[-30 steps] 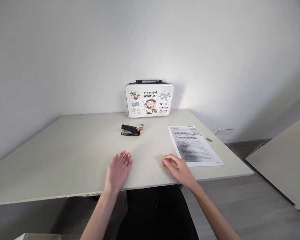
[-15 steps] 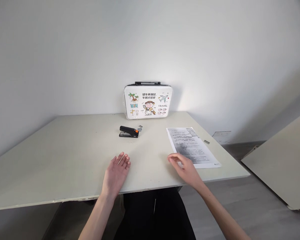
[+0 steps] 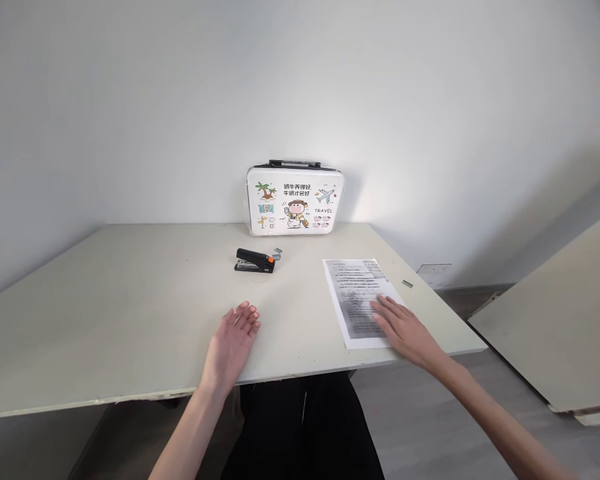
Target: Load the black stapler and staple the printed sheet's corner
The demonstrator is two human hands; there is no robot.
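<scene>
My right hand lies palm down with fingers stretched over the lower right part of a printed sheet of paper, hiding that corner. My left hand rests palm up near the table's front edge, fingers loosely spread, holding nothing. Beyond it sits a black stapler with an orange part at its right end, its jaws pointing left. Just behind the stapler are small strips of staples. Another staple strip lies to the right of the paper.
A white case with cartoon prints and a black handle stands upright against the wall at the table's back. The pale table ends just in front of my lap. At the right, below table height, is another pale panel.
My right hand has moved right onto the paper and flattened out. The paper has turned and shifted slightly left and toward me. My left hand stays nearly in place.
</scene>
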